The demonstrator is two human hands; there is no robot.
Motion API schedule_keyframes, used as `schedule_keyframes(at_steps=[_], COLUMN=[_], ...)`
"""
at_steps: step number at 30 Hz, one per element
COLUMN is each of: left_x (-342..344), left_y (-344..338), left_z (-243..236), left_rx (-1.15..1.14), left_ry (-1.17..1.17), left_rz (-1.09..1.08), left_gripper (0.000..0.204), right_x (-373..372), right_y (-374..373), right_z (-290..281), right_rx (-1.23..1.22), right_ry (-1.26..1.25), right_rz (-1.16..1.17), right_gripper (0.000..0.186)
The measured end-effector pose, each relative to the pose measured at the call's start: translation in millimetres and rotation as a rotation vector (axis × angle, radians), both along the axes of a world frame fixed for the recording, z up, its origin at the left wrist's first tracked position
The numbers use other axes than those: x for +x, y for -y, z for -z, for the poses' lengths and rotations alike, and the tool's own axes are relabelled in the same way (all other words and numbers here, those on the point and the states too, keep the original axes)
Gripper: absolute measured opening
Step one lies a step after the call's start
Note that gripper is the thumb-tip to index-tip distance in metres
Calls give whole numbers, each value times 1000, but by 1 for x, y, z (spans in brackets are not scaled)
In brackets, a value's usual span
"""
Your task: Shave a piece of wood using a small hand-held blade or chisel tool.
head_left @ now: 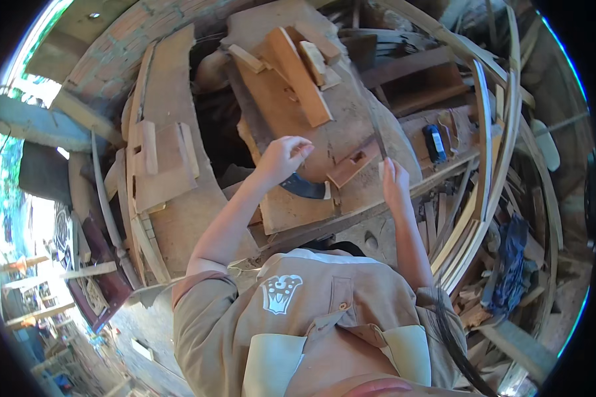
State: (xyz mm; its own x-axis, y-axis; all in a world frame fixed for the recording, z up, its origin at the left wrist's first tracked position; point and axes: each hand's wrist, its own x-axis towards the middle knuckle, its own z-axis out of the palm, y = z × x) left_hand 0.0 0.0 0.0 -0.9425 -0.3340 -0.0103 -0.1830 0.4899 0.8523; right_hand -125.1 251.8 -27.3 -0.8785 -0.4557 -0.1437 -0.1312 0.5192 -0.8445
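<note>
Over the near part of the workbench [298,213], my left hand [286,159] is closed, fingers curled toward the thumb; what it holds, if anything, I cannot make out. Below it lies a dark blue curved piece [306,187] with a pale end. My right hand [395,180] is closed around the lower end of a long thin dark strip [371,112], which slants up and away across the bench. Between my hands rests a reddish-brown wooden block [354,163] with a rectangular slot. Farther off, a long brown board [301,79] lies among smaller pale wood pieces [313,61].
Left stands another rough slab [169,86] carrying a thin wooden panel [162,162]. A dark gap [222,126] separates the slabs. On the right are a blue-and-black object [436,143], an open wooden box [424,83], long curved strips [487,145] and scrap wood.
</note>
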Motion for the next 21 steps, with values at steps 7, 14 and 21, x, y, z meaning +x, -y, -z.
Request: schedule_keyframes(at_steps=[7, 14, 21], left_x=[73, 175, 273], left_y=[5, -22, -3], left_z=[18, 15, 17], left_rx=[-53, 53, -213], left_ry=[38, 127, 180], left_rz=[-201, -659, -1161], left_gripper=[24, 24, 29], right_x=[-23, -55, -23], right_y=[28, 44, 83], right_z=[26, 32, 1], right_rx=[-79, -33, -102], right_ry=[-266, -387, -534], right_rz=[15, -223, -296], right_gripper=[32, 34, 35])
